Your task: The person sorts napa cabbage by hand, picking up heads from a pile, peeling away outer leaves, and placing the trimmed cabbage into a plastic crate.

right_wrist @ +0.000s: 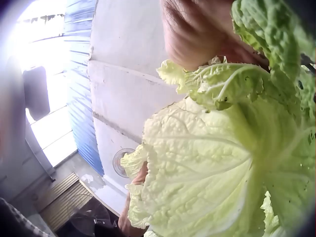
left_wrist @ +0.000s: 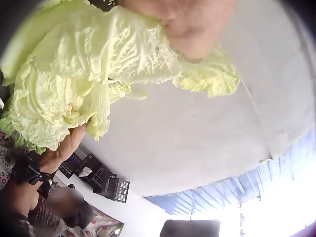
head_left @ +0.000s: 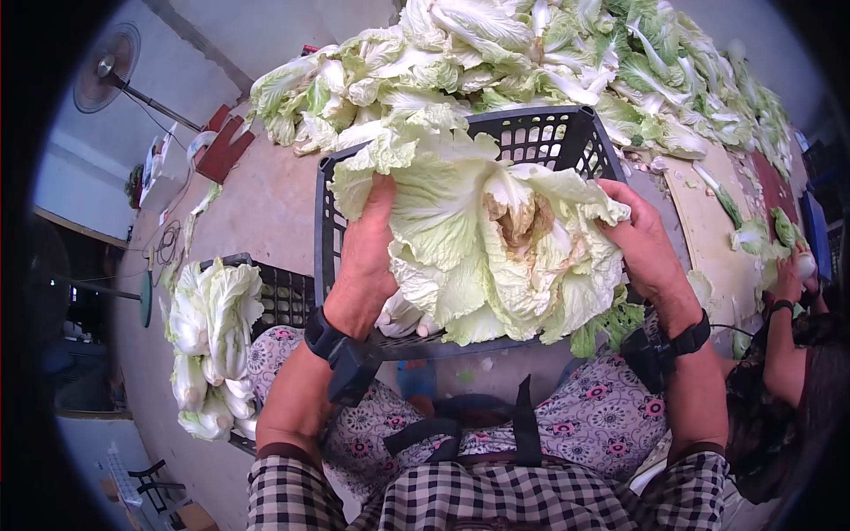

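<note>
A large napa cabbage [head_left: 487,248] with pale green leaves and a browned core is held over a black plastic crate [head_left: 549,137]. My left hand [head_left: 367,257] grips its left side, thumb up along the leaves. My right hand [head_left: 642,239] holds the right side, fingers curled round the outer leaves. In the left wrist view the cabbage [left_wrist: 89,74] fills the upper left, with my left hand [left_wrist: 192,24] pressed on it and my right hand [left_wrist: 64,148] showing below. In the right wrist view the cabbage leaves [right_wrist: 217,173] fill the frame under my right hand [right_wrist: 197,29].
A big heap of cabbages [head_left: 531,62] lies beyond the crate. A second black crate [head_left: 283,296] at my left holds several trimmed cabbages [head_left: 212,345]. Another person [head_left: 788,354] works at the right by a board [head_left: 708,230]. A fan [head_left: 106,66] stands far left.
</note>
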The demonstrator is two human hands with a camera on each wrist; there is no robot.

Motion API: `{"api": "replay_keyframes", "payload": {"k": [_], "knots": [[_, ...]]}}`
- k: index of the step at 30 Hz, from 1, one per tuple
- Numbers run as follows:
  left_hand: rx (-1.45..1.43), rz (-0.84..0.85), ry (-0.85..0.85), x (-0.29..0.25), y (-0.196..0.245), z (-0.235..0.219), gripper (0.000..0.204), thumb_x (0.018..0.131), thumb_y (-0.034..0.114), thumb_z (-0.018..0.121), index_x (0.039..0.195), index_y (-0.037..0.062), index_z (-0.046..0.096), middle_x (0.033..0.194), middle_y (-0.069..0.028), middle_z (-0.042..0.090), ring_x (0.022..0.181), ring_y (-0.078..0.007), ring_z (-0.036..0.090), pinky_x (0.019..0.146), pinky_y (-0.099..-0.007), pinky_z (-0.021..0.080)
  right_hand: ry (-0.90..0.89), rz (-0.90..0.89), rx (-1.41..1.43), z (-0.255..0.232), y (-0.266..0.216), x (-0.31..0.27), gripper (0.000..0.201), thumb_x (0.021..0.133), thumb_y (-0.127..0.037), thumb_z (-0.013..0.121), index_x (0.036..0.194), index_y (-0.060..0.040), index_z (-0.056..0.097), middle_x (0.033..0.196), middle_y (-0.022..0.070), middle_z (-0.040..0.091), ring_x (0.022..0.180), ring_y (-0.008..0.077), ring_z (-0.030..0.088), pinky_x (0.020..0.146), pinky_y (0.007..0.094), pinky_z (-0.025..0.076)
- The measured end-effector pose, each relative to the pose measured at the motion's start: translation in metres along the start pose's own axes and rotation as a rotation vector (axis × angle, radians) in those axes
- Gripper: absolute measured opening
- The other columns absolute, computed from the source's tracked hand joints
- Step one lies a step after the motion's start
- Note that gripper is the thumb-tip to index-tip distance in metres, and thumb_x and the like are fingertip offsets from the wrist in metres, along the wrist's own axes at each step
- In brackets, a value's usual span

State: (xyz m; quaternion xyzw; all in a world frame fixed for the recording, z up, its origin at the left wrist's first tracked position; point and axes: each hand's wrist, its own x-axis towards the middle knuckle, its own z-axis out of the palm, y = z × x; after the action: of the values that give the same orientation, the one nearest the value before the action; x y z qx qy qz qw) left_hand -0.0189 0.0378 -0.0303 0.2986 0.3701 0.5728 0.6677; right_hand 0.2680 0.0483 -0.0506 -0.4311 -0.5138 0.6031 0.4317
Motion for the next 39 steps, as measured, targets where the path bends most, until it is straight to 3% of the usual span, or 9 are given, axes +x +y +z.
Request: {"api": "replay_keyframes", "payload": {"k": [3, 11, 19, 23, 28, 29, 32, 35, 39], "knots": [[-0.054, 0.008, -0.05, -0.002, 0.005, 0.005, 0.059, 0.093, 0.04, 0.051, 0.134, 0.0001, 0.037, 0.13, -0.018, 0.049, 0.115, -0.0301, 0.053, 0.099, -0.0436, 0.045, 0.039, 0.057, 0.295, 0.0, 0.002, 0.0, 0.039, 0.092, -0.02, 0.057, 0.125, -0.0018, 0.048, 0.114, 0.0076, 0.058, 0.102, 0.0151, 0.056, 0.09, 0.0305, 0.045], [-0.066, -0.08, -0.091, -0.007, 0.003, 0.01, 0.056, 0.095, 0.04, 0.047, 0.133, 0.0001, 0.037, 0.128, -0.017, 0.051, 0.112, -0.0283, 0.056, 0.095, -0.0406, 0.048, -0.116, 0.297, 0.166, 0.008, 0.016, 0.007, 0.051, 0.081, -0.002, 0.061, 0.13, 0.0006, 0.044, 0.112, 0.0103, 0.06, 0.092, 0.0143, 0.061, 0.08, 0.0271, 0.05], [-0.254, -0.038, -0.147, -0.008, 0.015, 0.015, 0.053, 0.096, 0.036, 0.045, 0.136, 0.0018, 0.035, 0.132, -0.0176, 0.047, 0.117, -0.0301, 0.052, 0.1, -0.0436, 0.044, 0.186, 0.109, 0.429, -0.003, -0.003, 0.007, 0.034, 0.084, 0.0, 0.055, 0.118, 0.0008, 0.055, 0.107, 0.0079, 0.063, 0.094, 0.0161, 0.062, 0.081, 0.0296, 0.05], [-0.038, 0.121, -0.124, -0.011, 0.018, 0.006, 0.06, 0.091, 0.039, 0.055, 0.135, 0.0025, 0.038, 0.132, -0.0135, 0.049, 0.116, -0.0298, 0.053, 0.1, -0.0445, 0.043, 0.254, -0.079, 0.456, -0.009, -0.01, 0.004, 0.031, 0.083, 0.001, 0.054, 0.114, -0.0001, 0.057, 0.106, 0.007, 0.064, 0.094, 0.0147, 0.061, 0.083, 0.0287, 0.05], [-0.074, -0.117, -0.43, -0.009, 0.001, -0.004, 0.032, 0.086, 0.015, 0.064, 0.116, 0.0077, 0.057, 0.122, -0.0107, 0.056, 0.111, -0.0245, 0.056, 0.097, -0.0399, 0.045, 0.215, -0.291, 0.133, -0.014, -0.036, 0.001, 0.024, 0.082, 0.003, 0.055, 0.105, -0.0007, 0.062, 0.101, 0.0047, 0.063, 0.089, 0.01, 0.059, 0.081, 0.0239, 0.048], [0.117, -0.111, -0.495, -0.003, -0.009, -0.009, 0.03, 0.083, 0.02, 0.066, 0.109, 0.0052, 0.06, 0.123, -0.0153, 0.055, 0.114, -0.0284, 0.054, 0.096, -0.052, 0.043, 0.223, -0.321, 0.026, -0.016, -0.038, 0.0, 0.023, 0.083, 0.002, 0.056, 0.104, -0.0007, 0.063, 0.1, 0.0043, 0.064, 0.089, 0.0099, 0.059, 0.081, 0.0237, 0.048], [0.326, -0.268, -0.741, -0.008, 0.002, 0.0, 0.067, 0.067, 0.042, 0.078, 0.117, 0.002, 0.057, 0.131, -0.0199, 0.049, 0.122, -0.0301, 0.047, 0.104, -0.0395, 0.036, 0.219, -0.331, -0.092, -0.015, -0.053, -0.011, 0.017, 0.083, 0.001, 0.059, 0.099, -0.0019, 0.065, 0.098, 0.0026, 0.065, 0.089, 0.0102, 0.059, 0.082, 0.0246, 0.047], [0.312, -0.252, -0.764, 0.007, 0.014, -0.024, 0.1, 0.061, 0.058, 0.078, 0.135, 0.0018, 0.04, 0.136, -0.0194, 0.044, 0.128, -0.0308, 0.041, 0.105, -0.0414, 0.034, 0.187, -0.406, -0.195, -0.018, -0.066, -0.027, 0.019, 0.081, 0.002, 0.063, 0.098, -0.0032, 0.066, 0.1, 0.0041, 0.065, 0.091, 0.0115, 0.06, 0.084, 0.0254, 0.046], [0.388, -0.043, -0.313, 0.021, 0.009, -0.02, 0.121, 0.058, 0.073, 0.069, 0.146, 0.0092, 0.017, 0.148, -0.0177, 0.024, 0.136, -0.0317, 0.026, 0.107, -0.0463, 0.028, 0.123, -0.495, -0.25, 0.004, -0.072, -0.038, 0.023, 0.076, 0.004, 0.068, 0.098, -0.003, 0.065, 0.107, 0.0078, 0.063, 0.096, 0.0144, 0.059, 0.09, 0.0276, 0.045]]}}
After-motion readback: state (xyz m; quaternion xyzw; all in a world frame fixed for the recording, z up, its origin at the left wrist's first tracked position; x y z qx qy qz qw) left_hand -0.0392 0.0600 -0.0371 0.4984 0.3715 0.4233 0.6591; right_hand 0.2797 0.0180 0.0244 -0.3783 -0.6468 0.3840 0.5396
